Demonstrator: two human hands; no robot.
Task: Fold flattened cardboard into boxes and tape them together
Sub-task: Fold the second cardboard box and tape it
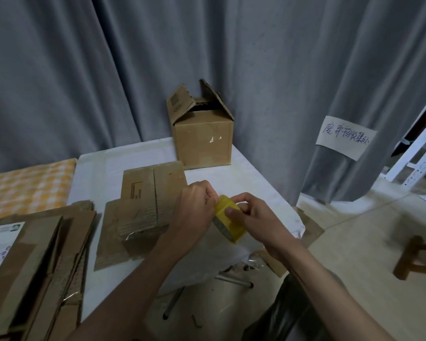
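A yellow roll of tape (228, 221) is held above the white table (244, 173), between both hands. My right hand (258, 217) grips the roll from the right, thumb on its face. My left hand (197, 207) pinches at the roll's top edge, where the tape end seems to be. Just left of the hands a small cardboard box (145, 207) lies partly folded on a flat cardboard sheet, with clear tape on its near end. At the table's far edge stands a larger cardboard box (203, 136) with its top flaps open.
A stack of flattened cardboard (35, 262) covers the table's left near part. A yellow checked cloth (27, 185) lies at the far left. Grey curtains hang behind, one bearing a handwritten paper label (344, 137). A wooden stool (413, 257) and white shelving (418, 153) stand on the floor at right.
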